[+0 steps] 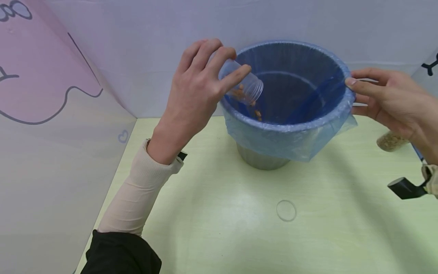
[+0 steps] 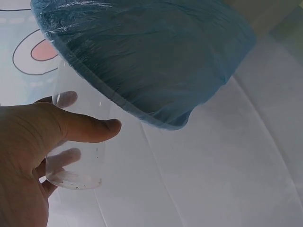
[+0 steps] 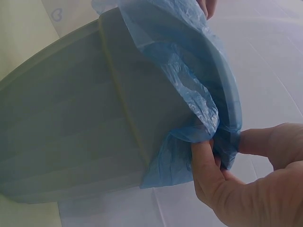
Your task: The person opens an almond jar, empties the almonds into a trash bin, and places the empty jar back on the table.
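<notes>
My left hand [image 1: 200, 83] grips a clear plastic jar [image 1: 247, 86], tilted mouth-down over the near left rim of a bin [image 1: 263, 159]. Small brown nut-like pieces [image 1: 257, 114] tumble from its mouth into the bin. In the left wrist view the jar's base [image 2: 75, 179] shows a few specks, with fingers seen through the wall. A blue plastic bag [image 1: 273, 142] lines the bin and folds down over its rim. At the right side, my right hand [image 1: 393, 93] pinches the bag-covered rim, thumb on one side and fingers [image 3: 203, 165] on the other.
Behind the right hand a clear container of pale pieces [image 1: 390, 142] sits on the light green table [image 1: 222, 213]. A thin ring [image 1: 286, 211] lies in front of the bin. White walls [image 1: 143, 23] with drawn figures stand behind and at the left.
</notes>
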Demonstrator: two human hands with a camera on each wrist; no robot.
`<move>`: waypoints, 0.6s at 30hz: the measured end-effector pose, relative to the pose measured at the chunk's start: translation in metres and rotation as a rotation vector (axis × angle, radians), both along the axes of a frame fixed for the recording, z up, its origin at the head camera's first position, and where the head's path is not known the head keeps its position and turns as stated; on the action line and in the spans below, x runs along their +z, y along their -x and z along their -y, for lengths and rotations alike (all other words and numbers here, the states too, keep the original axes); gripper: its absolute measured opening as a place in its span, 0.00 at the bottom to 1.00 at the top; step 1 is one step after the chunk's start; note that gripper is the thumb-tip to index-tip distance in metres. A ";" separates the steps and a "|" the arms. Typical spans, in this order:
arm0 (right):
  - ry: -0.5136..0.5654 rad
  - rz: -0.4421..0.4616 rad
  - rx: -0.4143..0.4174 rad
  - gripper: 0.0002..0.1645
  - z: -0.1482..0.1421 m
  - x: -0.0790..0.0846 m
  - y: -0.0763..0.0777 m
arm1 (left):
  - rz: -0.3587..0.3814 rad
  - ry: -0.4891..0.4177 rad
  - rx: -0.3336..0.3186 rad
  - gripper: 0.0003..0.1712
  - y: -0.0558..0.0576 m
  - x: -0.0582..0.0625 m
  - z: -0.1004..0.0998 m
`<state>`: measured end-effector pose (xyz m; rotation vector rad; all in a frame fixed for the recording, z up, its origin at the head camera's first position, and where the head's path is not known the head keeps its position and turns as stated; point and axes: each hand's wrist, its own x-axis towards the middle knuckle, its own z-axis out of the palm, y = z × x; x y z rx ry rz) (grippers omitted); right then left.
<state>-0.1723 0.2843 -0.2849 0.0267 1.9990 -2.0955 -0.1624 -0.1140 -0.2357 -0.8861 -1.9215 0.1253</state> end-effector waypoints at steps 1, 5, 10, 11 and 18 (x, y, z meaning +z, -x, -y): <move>0.002 0.003 0.000 0.24 0.000 0.000 0.000 | 0.003 -0.003 -0.004 0.28 0.000 0.000 0.000; 0.032 0.013 -0.006 0.23 0.000 0.001 -0.001 | 0.012 -0.009 -0.017 0.14 0.000 0.000 -0.001; 0.023 0.012 -0.017 0.22 0.002 0.003 -0.003 | 0.002 -0.012 -0.030 0.24 0.001 0.001 -0.003; 0.020 0.012 -0.019 0.22 0.002 0.003 -0.003 | -0.001 -0.011 -0.033 0.28 0.001 0.001 -0.003; 0.029 0.019 -0.028 0.23 0.004 0.004 -0.003 | -0.019 0.023 -0.039 0.25 0.001 0.001 -0.004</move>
